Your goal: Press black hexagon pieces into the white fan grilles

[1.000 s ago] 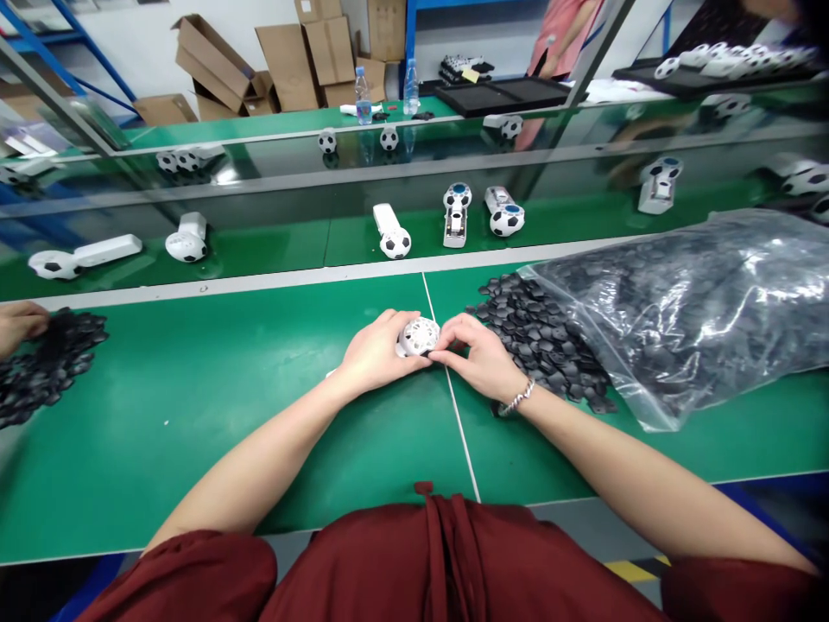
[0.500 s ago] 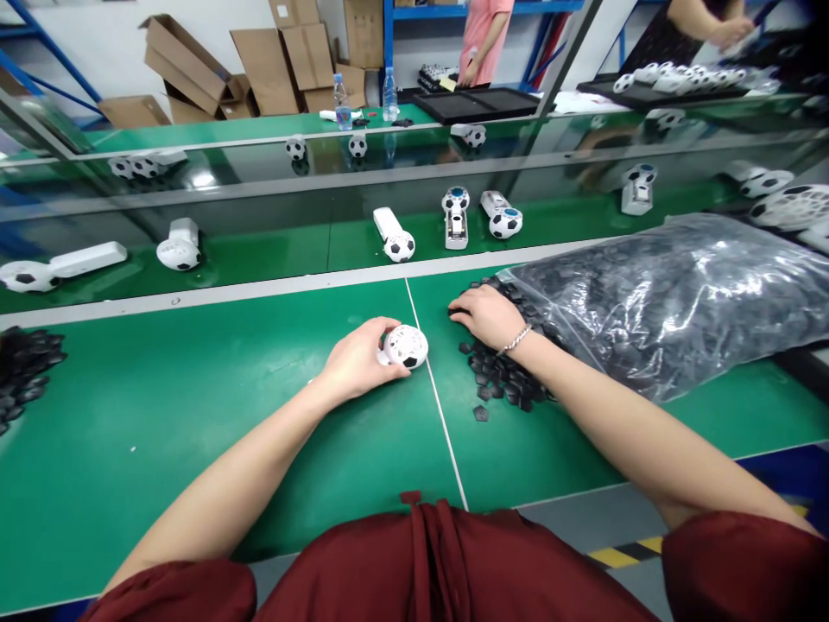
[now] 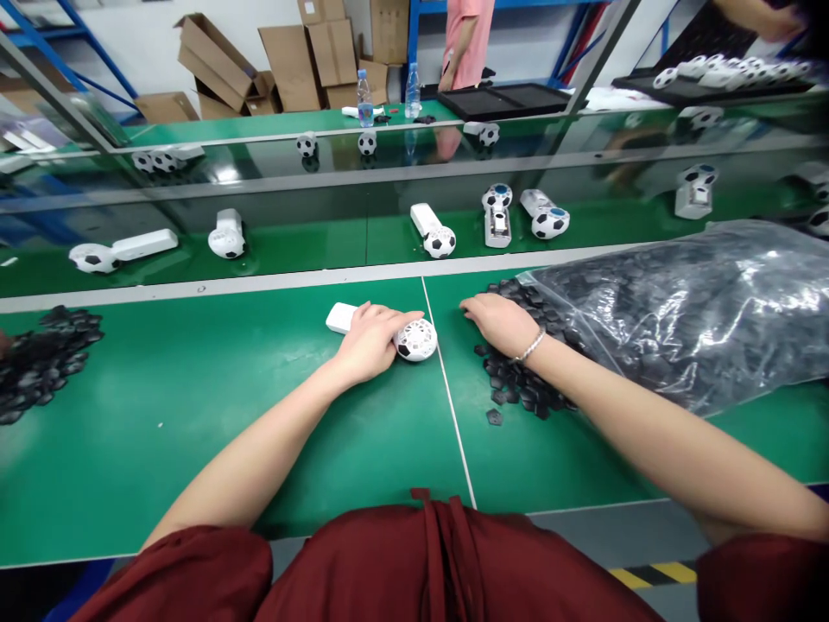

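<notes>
My left hand (image 3: 370, 341) is closed over a white football-shaped hand fan (image 3: 416, 339) that lies on the green table (image 3: 194, 406), its white handle sticking out past my fingers to the upper left. My right hand (image 3: 497, 320) rests on a heap of small black hexagon pieces (image 3: 524, 384) spilling from a clear plastic bag (image 3: 686, 302). Its fingertips curl down into the pieces, and I cannot make out whether they pinch one.
Behind the table runs a green conveyor (image 3: 311, 242) carrying several finished football fans. Another pile of black pieces (image 3: 39, 358) lies at the far left. Cardboard boxes, two water bottles and a person in pink stand beyond a second bench.
A second ago both hands worked together on the fan. My right hand then went right to the black pieces and stays there. My left hand now lays the fan flatter, handle showing.
</notes>
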Demonstrator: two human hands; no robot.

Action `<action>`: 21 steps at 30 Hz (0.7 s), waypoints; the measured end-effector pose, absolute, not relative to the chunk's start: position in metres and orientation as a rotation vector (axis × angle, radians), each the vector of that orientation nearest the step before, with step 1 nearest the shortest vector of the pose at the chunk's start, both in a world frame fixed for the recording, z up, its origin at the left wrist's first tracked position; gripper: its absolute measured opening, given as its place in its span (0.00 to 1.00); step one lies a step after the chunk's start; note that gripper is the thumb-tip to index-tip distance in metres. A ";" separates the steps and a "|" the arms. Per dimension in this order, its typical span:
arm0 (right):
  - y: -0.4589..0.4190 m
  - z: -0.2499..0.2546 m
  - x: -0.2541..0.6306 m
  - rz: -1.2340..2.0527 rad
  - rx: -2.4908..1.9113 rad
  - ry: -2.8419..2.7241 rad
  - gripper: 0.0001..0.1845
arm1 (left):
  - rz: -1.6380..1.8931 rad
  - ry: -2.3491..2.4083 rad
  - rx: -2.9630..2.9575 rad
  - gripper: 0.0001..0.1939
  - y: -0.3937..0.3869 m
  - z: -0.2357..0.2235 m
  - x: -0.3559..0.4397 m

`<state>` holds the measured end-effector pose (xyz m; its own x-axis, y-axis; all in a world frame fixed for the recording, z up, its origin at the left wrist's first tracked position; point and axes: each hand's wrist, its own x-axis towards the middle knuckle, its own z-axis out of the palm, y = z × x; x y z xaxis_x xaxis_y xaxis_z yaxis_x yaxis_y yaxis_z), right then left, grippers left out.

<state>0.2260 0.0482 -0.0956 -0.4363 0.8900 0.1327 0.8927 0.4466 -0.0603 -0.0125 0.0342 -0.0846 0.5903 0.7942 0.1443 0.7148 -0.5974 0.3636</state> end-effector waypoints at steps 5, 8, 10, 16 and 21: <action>0.016 -0.090 0.214 0.699 -1.419 -1.971 0.05 | 0.400 1.189 2.560 0.33 0.035 -0.085 -0.015; 0.002 -0.089 0.203 0.751 -1.218 -1.994 0.03 | 0.363 1.225 2.529 0.35 0.030 -0.083 -0.014; -0.002 -0.089 0.198 0.632 -1.119 -2.119 0.04 | 0.353 1.227 2.492 0.36 0.027 -0.082 -0.012; 0.001 -0.092 0.190 0.341 -1.014 -2.316 0.08 | 0.416 1.281 2.412 0.40 0.024 -0.083 -0.007; 0.001 -0.092 0.186 0.254 -0.897 -2.365 0.11 | 0.488 1.311 2.402 0.38 0.024 -0.086 -0.004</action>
<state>0.1856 0.0010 -0.0921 -0.5982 0.6556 0.4608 0.5426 0.7545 -0.3692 -0.0044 0.0242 -0.0862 0.5098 0.8510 0.1264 0.7265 -0.5046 0.4664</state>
